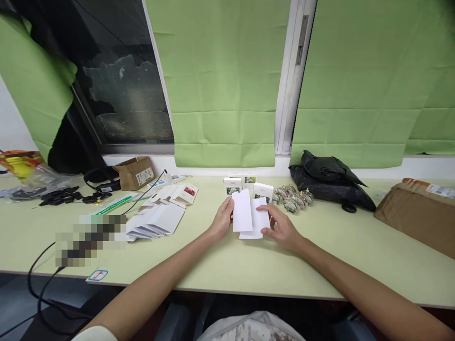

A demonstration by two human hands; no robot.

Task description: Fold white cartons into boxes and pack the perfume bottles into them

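A flat white carton blank (249,215) stands partly raised off the pale green table (320,255) in front of me. My left hand (222,220) grips its left edge, fingers closed on the card. My right hand (279,227) holds its lower right flap with thumb and fingers pinched. Just behind the blank stand three small assembled white boxes (247,185) with printed pictures. To their right lies a cluster of several small clear-wrapped round items (293,199).
A fanned stack of flat white carton blanks (159,215) lies at the left. Black cables (42,279), black clips and a small cardboard box (137,173) sit further left. A black plastic bag (330,182) and a brown parcel (419,213) occupy the right.
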